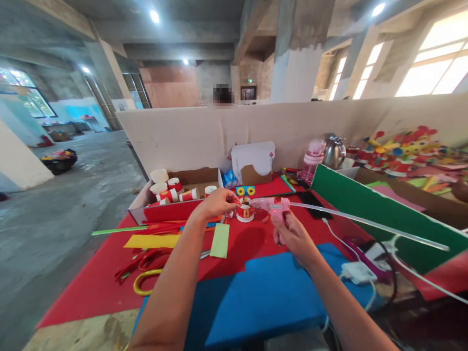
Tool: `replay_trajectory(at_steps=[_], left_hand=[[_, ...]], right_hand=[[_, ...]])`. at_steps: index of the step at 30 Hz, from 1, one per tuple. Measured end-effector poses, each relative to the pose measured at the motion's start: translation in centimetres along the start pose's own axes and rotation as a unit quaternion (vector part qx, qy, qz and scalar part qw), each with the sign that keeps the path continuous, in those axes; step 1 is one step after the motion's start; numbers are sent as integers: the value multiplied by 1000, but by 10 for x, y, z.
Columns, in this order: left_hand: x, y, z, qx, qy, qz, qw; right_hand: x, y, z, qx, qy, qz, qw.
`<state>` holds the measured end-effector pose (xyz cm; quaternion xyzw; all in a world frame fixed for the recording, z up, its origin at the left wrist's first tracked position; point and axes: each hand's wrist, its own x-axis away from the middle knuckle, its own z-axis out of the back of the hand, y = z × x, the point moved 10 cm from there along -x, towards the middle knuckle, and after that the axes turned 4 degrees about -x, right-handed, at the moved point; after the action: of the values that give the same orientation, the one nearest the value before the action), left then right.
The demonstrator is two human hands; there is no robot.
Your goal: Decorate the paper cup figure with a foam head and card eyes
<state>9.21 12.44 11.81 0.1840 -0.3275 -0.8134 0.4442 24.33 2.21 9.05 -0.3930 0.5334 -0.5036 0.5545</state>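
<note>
My right hand (290, 231) is wrapped round the handle of a pink hot glue gun (276, 208), whose small red light glows. A long clear glue stick (365, 221) runs out of its back to the right. The nozzle points left, over a red and white paper cup (245, 214) standing upside down on the red sheet. My left hand (218, 202) is closed in a pinch by the nozzle; what sits between its fingertips is too small to make out. Beneath that hand lies a light green paper strip (220, 240).
An open box (137, 204) at the left holds several paper cups. Yellow-handled scissors (146, 282) and yellow paper (151, 241) lie left of my forearm. To the right stand a green panel (380, 214), a white power adapter (360, 272) with cables, and a steel jug (334, 151).
</note>
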Motion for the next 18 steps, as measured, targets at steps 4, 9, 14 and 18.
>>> replay_trajectory(at_steps=[4,9,14,18], left_hand=[[-1,-6,-5,38,-21,7,999],[-2,-11,-6,71,-27,12,997],[0,-10,-3,71,-25,21,997],[0,-8,-5,64,-36,10,997]], right_hand=[[-2,2,1,4,2,9,1000],[-2,0,2,32,-2,16,999],[-3,-1,-3,56,-12,23,998],[-3,0,-4,59,-4,27,998]])
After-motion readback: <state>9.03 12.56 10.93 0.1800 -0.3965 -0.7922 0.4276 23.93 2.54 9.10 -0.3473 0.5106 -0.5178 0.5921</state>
